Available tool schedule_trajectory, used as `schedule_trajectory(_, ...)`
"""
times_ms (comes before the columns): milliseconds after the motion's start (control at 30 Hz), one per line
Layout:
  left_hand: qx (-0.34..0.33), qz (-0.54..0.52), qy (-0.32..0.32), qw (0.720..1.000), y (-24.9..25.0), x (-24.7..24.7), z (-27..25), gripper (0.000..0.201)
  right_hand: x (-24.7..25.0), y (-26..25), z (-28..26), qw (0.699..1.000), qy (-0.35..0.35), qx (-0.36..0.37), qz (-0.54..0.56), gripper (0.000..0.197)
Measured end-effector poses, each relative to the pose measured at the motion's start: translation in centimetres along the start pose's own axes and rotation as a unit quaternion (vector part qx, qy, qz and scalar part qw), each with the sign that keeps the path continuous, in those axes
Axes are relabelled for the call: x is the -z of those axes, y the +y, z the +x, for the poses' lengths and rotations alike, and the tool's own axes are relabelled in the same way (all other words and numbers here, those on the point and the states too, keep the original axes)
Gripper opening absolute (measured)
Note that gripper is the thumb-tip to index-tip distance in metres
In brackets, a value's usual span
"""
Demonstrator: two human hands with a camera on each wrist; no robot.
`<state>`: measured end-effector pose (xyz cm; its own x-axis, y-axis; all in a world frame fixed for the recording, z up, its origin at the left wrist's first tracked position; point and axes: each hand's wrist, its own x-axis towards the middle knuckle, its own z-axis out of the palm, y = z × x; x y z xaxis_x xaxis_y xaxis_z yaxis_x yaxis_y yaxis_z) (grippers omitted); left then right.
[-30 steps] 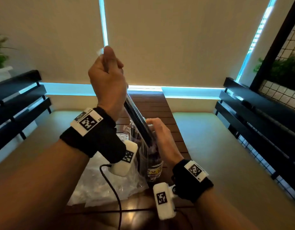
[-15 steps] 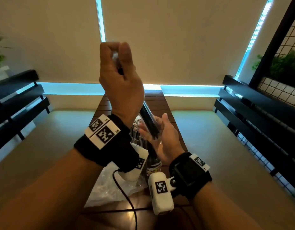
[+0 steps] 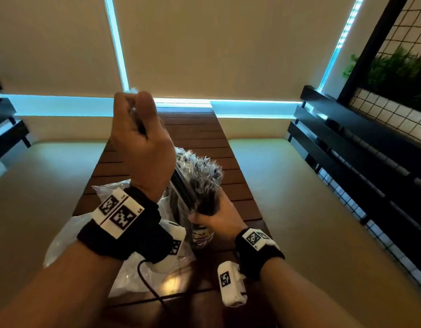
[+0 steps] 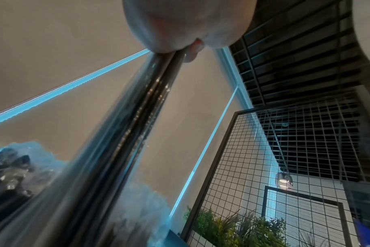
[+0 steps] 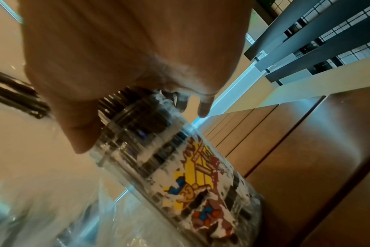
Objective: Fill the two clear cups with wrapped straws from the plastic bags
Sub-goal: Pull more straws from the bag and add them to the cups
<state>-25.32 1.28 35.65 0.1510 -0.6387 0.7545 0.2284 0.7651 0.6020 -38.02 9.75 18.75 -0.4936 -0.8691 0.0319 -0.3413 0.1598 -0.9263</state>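
My left hand (image 3: 135, 107) is raised over the table and grips the top ends of a few black wrapped straws (image 3: 182, 185), which slant down to the right; in the left wrist view the same straws (image 4: 154, 107) run down from my palm (image 4: 186, 30). A clear cup (image 3: 201, 236) with a colourful print (image 5: 192, 175) stands on the wooden table (image 3: 195, 133). It holds a thick bundle of wrapped straws (image 3: 204, 176). My right hand (image 3: 209, 215) grips that bundle just above the rim. More dark straws stand to the left, mostly hidden behind my left wrist.
Crumpled clear plastic bags (image 3: 69, 237) lie on the table under my left forearm. A black cable (image 3: 145, 280) trails across them. Black slatted benches (image 3: 346, 143) flank the table on both sides, with a wire grid and plants (image 3: 394, 72) at the right.
My left hand has come down and left with its straws, their lower ends now at the cup. My right hand, open beside them half a second ago, now grips the bundle.
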Motion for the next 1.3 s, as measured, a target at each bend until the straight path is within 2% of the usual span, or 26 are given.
schedule_trajectory(167, -0.044, 0.013, -0.001, 0.999, -0.7, -0.1, -0.6, 0.021, -1.0, 0.5, 0.3, 0.998, 0.026, 0.021, 0.045, 0.074)
schedule_trajectory(333, -0.04, 0.004, -0.018, 0.999, -3.1, -0.7, -2.3, 0.033, -1.3, 0.7, 0.0, 0.996, 0.033, 0.036, 0.07, 0.074)
schedule_trajectory(467, -0.078, 0.023, -0.077, 0.994, -5.2, -1.2, -5.4, 0.034, -0.7, 0.3, 0.0, 0.997, 0.022, 0.033, 0.061, 0.073)
schedule_trajectory(600, -0.075, 0.123, -0.146, 0.979, -8.0, -0.9, -7.9, 0.047, -0.4, 0.6, 0.1, 0.998, 0.018, 0.034, 0.058, 0.073)
schedule_trajectory(700, -0.156, 0.236, -0.259, 0.924, -9.5, 0.7, -9.7, 0.044, -0.4, 0.9, 0.2, 0.998, 0.015, 0.04, 0.047, 0.074)
schedule_trajectory(733, -0.163, 0.255, -0.289, 0.908, -9.5, 1.2, -9.7, 0.04, -0.3, 0.8, 0.2, 0.998, 0.02, 0.043, 0.049, 0.074)
schedule_trajectory(800, -0.136, 0.274, -0.322, 0.896, -8.5, 1.6, -8.5, 0.042, -0.1, 0.7, 0.0, 0.996, 0.027, 0.052, 0.061, 0.071)
schedule_trajectory(867, -0.111, 0.29, -0.366, 0.877, -7.0, 1.0, -6.9, 0.06, 0.1, 0.6, -0.2, 0.996, 0.029, 0.06, 0.064, 0.069)
schedule_trajectory(900, -0.101, 0.315, -0.41, 0.85, -6.3, 0.4, -6.4, 0.07, 0.1, 0.7, -0.2, 0.995, 0.03, 0.061, 0.067, 0.07)
schedule_trajectory(1000, -0.077, 0.404, -0.537, 0.737, -5.9, -0.9, -7.3, 0.086, -0.2, 1.1, 0.1, 0.997, 0.032, 0.064, 0.011, 0.069)
schedule_trajectory(1033, -0.075, 0.418, -0.553, 0.717, -6.3, -1.0, -8.1, 0.087, -0.3, 1.3, 0.4, 0.996, 0.039, 0.062, -0.046, 0.065)
schedule_trajectory(1067, -0.072, 0.422, -0.559, 0.71, -6.7, -0.9, -8.6, 0.086, -0.4, 1.5, 0.7, 0.992, 0.044, 0.067, -0.095, 0.06)
schedule_trajectory(1167, -0.05, 0.416, -0.579, 0.7, -7.0, -0.8, -8.5, 0.091, -0.3, 1.6, 1.3, 0.987, 0.039, 0.066, -0.142, 0.049)
schedule_trajectory(1233, -0.023, 0.385, -0.593, 0.707, -6.0, -0.7, -7.4, 0.09, 0.1, 1.3, 1.1, 0.996, 0.02, 0.064, -0.062, 0.07)
schedule_trajectory(1300, -0.016, 0.345, -0.551, 0.76, -4.7, 0.0, -5.6, 0.084, 0.4, 1.0, 0.6, 0.997, 0.044, 0.057, -0.019, 0.103)
